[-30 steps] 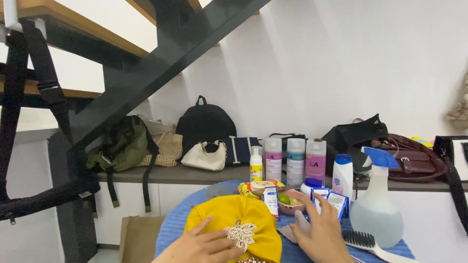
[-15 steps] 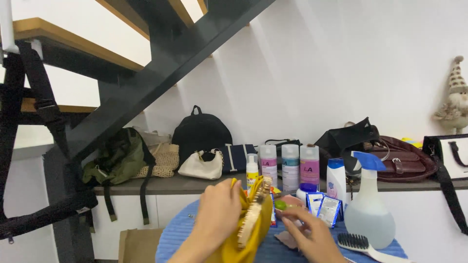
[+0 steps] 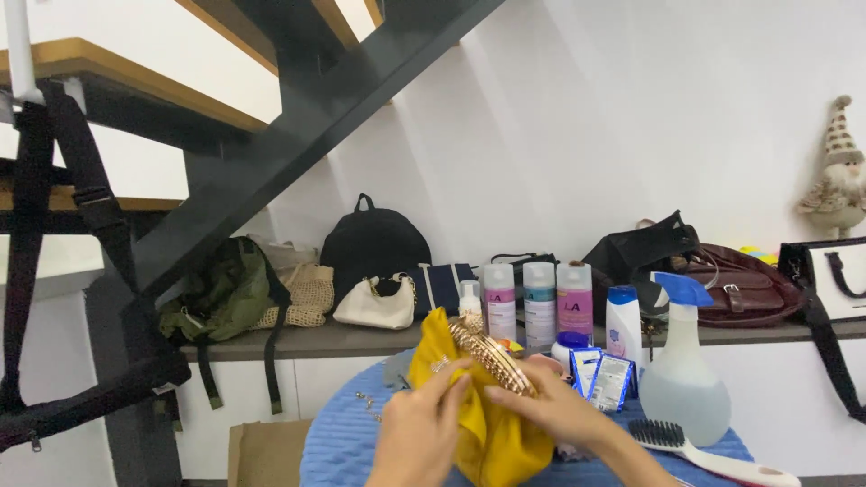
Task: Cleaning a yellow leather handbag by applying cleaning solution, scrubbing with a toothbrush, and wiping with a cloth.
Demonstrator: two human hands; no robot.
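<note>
Head view showed both hands, left hand (image 3: 419, 433) and right hand (image 3: 550, 410), holding the yellow bag (image 3: 483, 433) near, above the blue cloth (image 3: 347, 442), left of the spray bottle (image 3: 684, 374).

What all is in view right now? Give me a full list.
yellow bag: 1, yellow with gold clasp, held upright over the table
table: 1, blue cover, bottom centre
spray bottle: 1, clear with blue head, table right
brush: 1, white handle with black bristles, table front right
sachets: 2, blue and white, table centre
tall bottles: 3, white with pink or teal bands, behind the yellow bag
white bottle: 1, blue cap, table right
shelf: 1, grey, along the wall
backpack: 1, black, shelf
green bag: 1, olive, shelf left
cream purse: 1, shelf
brown bag: 1, dark red-brown, shelf right
gnome: 1, beige, far right
left hand: on the yellow bag
right hand: on its clasp
</note>
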